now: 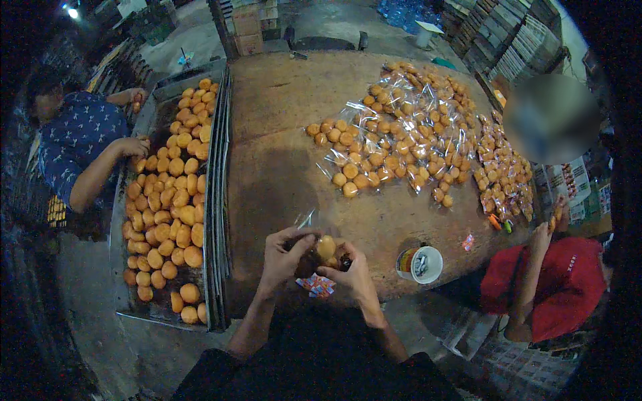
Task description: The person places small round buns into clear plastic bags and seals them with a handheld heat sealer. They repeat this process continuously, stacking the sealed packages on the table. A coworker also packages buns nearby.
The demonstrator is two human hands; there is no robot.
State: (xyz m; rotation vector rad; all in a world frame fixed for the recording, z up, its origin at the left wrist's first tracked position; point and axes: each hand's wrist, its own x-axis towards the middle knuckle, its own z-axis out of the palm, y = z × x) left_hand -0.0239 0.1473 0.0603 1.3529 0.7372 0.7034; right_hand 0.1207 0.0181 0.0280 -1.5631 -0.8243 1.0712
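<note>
Near the table's front edge, my left hand (286,255) pinches the side of a clear plastic bag (305,219) with small round golden-brown buns (326,247) in it. My right hand (353,275) grips the same bag from the other side, its thumb low on the buns. How many buns the bag holds cannot be told, as my fingers cover part of it. Just below the hands lies a small pile of red, white and blue printed labels (316,285). To my right stands a white tub (428,265) with small metallic-looking pieces inside.
Loose buns (165,210) fill a metal tray (118,280) atop stacked trays on the left. Bagged buns (401,135) heap on the wooden table (271,110); more packs (501,175) line its right edge, by orange and green tools (495,222). Co-workers (85,135) sit on both sides.
</note>
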